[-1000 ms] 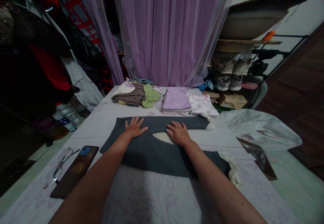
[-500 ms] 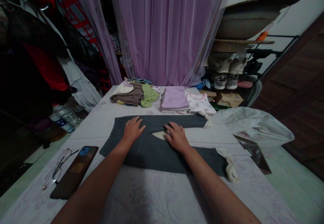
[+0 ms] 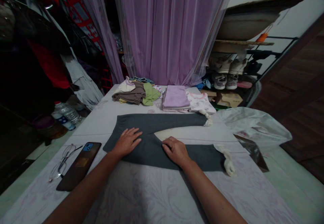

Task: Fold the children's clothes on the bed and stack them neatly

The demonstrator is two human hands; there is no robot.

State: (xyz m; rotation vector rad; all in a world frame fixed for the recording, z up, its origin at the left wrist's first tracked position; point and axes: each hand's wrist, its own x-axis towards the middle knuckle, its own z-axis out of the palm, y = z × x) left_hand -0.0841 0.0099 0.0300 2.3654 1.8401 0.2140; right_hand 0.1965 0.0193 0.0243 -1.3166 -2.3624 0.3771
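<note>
A pair of dark grey trousers (image 3: 157, 124) lies spread flat on the pale patterned sheet (image 3: 152, 193), its two legs pointing right and ending in white frilly cuffs (image 3: 227, 161). My left hand (image 3: 126, 141) rests flat on the waist part, fingers stretched out. On the near leg by the crotch sits my right hand (image 3: 176, 149), its fingers curled down on the cloth; whether they pinch it I cannot make out.
Folded clothes lie at the far edge: a brown and green heap (image 3: 136, 94), a lilac stack (image 3: 175, 98), a white printed piece (image 3: 201, 103). A phone (image 3: 79, 165) and glasses (image 3: 62, 161) lie left. A plastic bag (image 3: 253, 126) is right, bottles (image 3: 64, 114) left.
Both hands have slid back toward me across the trousers, from the far leg to the waist and near leg. The right hand's fingers went from flat to curled.
</note>
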